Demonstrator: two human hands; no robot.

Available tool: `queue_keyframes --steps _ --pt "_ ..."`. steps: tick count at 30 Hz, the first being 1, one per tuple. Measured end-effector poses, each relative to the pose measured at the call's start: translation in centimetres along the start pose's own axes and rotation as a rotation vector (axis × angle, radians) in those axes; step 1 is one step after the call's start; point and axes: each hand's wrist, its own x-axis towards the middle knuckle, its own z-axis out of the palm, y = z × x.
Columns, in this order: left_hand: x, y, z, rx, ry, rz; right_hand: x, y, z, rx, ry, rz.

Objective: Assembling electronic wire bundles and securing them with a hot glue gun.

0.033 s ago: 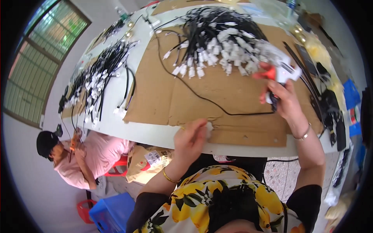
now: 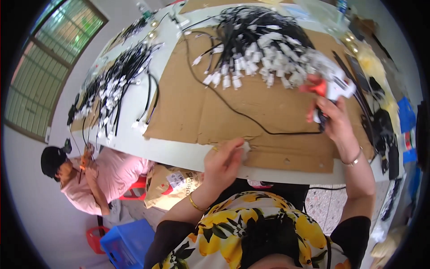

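Observation:
My right hand (image 2: 337, 120) is closed round the handle of a white and black glue gun (image 2: 339, 88) with an orange-red front part, raised above the right side of the brown cardboard sheet (image 2: 188, 112). Its black cord (image 2: 244, 117) runs across the cardboard to the far left. At the cardboard's near edge, my left hand (image 2: 222, 163) pinches a small whitish piece (image 2: 245, 150), mostly hidden by the fingers, so its kind does not show. Beyond the hands lies a big heap of black cables (image 2: 268, 29) with white plug connectors (image 2: 236, 81) facing me; blur softens those nearest the gun.
Another pile of black cables (image 2: 116, 85) lies on the white table (image 2: 174, 150) to the left. A person in pink (image 2: 121, 175) sits past its left edge, hands on something orange. Black adapters (image 2: 387, 134) lie at the right edge. A blue stool (image 2: 130, 244) stands lower left.
The whole view has shifted slightly, so things appear a little further right and lower. Both hands keep their hold and nearly the same places over the table.

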Motion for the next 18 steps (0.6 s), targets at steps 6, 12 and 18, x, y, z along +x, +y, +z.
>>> queue_keyframes --steps 6,12,18 --pt "0.6 -0.7 -0.1 -0.093 -0.073 0.147 0.2 0.6 -0.7 -0.174 0.05 -0.013" --pt "0.9 -1.2 -0.6 -0.207 -0.111 0.179 1.0 1.3 -2.5 -0.196 0.0 -0.065" --pt "0.7 -0.9 0.0 -0.174 -0.092 0.175 1.0 1.5 -1.8 -0.219 -0.045 0.007"
